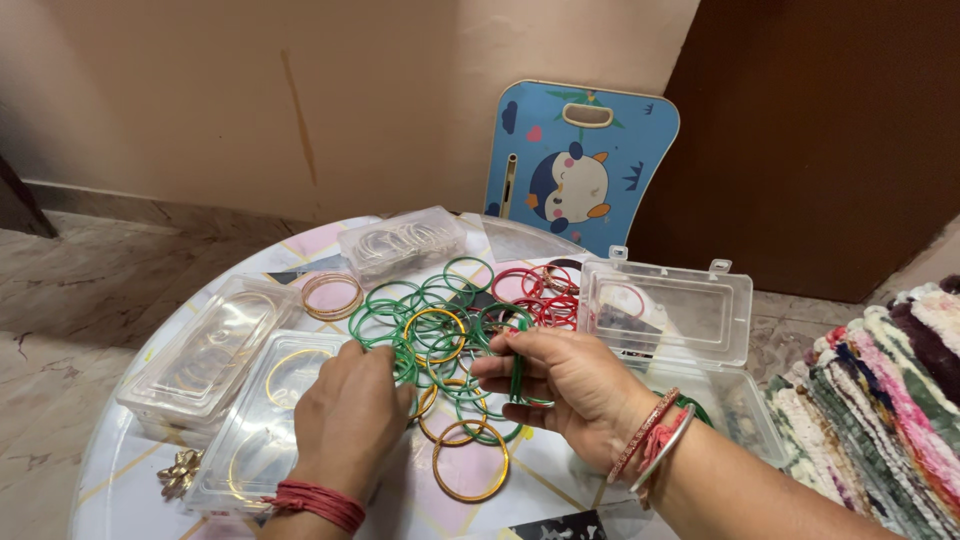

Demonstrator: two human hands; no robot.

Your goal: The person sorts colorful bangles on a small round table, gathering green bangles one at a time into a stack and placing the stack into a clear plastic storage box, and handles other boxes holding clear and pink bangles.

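My right hand grips a small stack of green bangles on edge, just above the table. My left hand rests among loose green bangles spread over the round table, fingers curled on one of them. Gold bangles lie near the front, red bangles at the back. I wear a red thread on the left wrist and bangles on the right wrist.
An open clear plastic box stands at the right, its lid raised. More clear boxes and lids sit at the left, another box at the back. A blue penguin board leans on the wall. A colourful woven mat lies at the right.
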